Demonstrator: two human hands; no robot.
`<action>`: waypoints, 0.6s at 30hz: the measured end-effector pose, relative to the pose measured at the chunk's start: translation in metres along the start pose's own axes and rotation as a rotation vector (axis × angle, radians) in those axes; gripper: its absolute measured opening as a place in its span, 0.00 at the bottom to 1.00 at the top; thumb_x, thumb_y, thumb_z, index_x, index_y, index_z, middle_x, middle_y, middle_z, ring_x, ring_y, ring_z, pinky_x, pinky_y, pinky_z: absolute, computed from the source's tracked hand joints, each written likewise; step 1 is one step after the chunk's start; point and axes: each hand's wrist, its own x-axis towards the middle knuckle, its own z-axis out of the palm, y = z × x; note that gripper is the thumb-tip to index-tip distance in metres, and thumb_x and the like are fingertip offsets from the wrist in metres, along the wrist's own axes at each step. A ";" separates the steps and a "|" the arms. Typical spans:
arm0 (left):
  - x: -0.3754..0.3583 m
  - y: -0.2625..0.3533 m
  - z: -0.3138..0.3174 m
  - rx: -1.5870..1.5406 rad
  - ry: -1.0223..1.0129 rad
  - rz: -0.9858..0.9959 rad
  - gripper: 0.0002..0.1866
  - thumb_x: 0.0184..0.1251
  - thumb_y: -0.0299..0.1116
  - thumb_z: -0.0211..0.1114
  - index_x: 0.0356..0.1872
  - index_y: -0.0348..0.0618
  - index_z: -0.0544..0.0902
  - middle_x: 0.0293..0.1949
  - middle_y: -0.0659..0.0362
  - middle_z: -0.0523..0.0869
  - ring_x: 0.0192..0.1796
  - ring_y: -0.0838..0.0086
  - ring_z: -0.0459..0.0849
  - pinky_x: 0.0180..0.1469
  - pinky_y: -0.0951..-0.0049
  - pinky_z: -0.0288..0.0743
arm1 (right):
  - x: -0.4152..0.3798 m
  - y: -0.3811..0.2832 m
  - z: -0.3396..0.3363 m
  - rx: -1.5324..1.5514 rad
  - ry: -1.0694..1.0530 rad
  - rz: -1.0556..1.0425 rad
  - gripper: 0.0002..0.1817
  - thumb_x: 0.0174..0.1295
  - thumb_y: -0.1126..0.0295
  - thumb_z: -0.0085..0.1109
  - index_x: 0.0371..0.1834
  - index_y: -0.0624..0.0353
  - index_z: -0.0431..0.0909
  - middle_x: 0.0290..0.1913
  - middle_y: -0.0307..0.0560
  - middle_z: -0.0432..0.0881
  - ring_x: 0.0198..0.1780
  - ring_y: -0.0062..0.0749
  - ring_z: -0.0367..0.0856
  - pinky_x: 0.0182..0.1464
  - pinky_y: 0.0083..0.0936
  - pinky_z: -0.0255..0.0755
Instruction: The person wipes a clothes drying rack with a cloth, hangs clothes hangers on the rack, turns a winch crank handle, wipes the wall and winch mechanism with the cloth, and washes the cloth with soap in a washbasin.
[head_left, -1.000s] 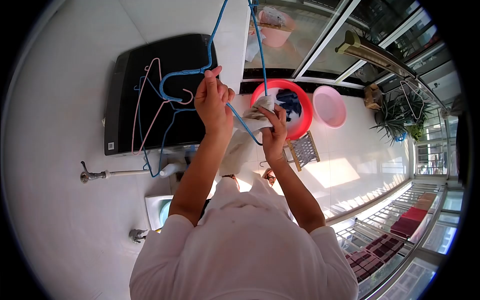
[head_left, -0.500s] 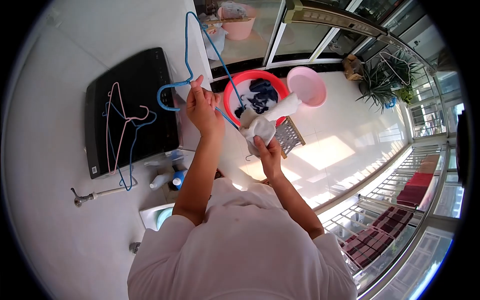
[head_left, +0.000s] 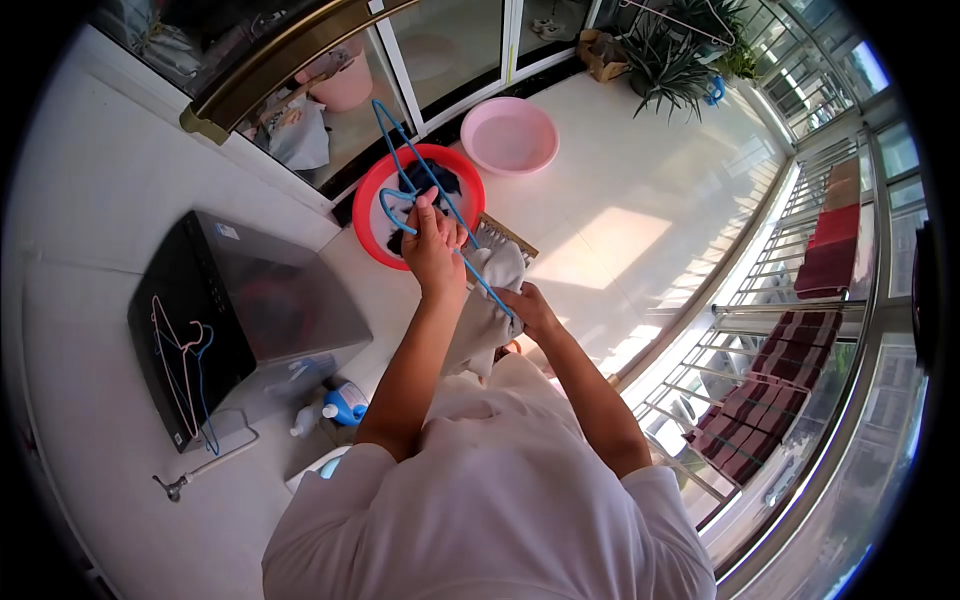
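Note:
My left hand (head_left: 435, 245) is closed on the blue hanger (head_left: 441, 188), close to its hook, in front of the red basin. The far end of the hanger lies over a light grey-white cloth (head_left: 484, 310). My right hand (head_left: 528, 308) pinches that cloth beside the hanger's end, and part of its fingers is hidden by the fabric. The cloth hangs down toward my shirt.
A red basin (head_left: 366, 208) holds dark clothes, with a pink basin (head_left: 510, 136) behind it. At the left stands a washing machine (head_left: 290, 285) with hangers (head_left: 186, 345) on top. Bottles (head_left: 345, 403) stand near it. Checked cloths (head_left: 765, 420) hang at the right.
The view has turned, and the washing machine sits lower. The hanger's hook is now nearer the red basin. The cloth, bunched before, hangs down longer, and both hands are lower relative to the basin.

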 end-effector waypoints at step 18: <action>-0.019 -0.156 0.162 0.559 -0.727 -0.463 0.08 0.71 0.32 0.58 0.46 0.40 0.79 0.16 0.71 0.64 0.16 0.87 0.59 0.18 0.82 0.54 | -0.096 -0.176 -0.207 -0.455 0.828 -1.007 0.16 0.63 0.69 0.58 0.53 0.64 0.75 0.49 0.49 0.79 0.50 0.40 0.76 0.53 0.28 0.69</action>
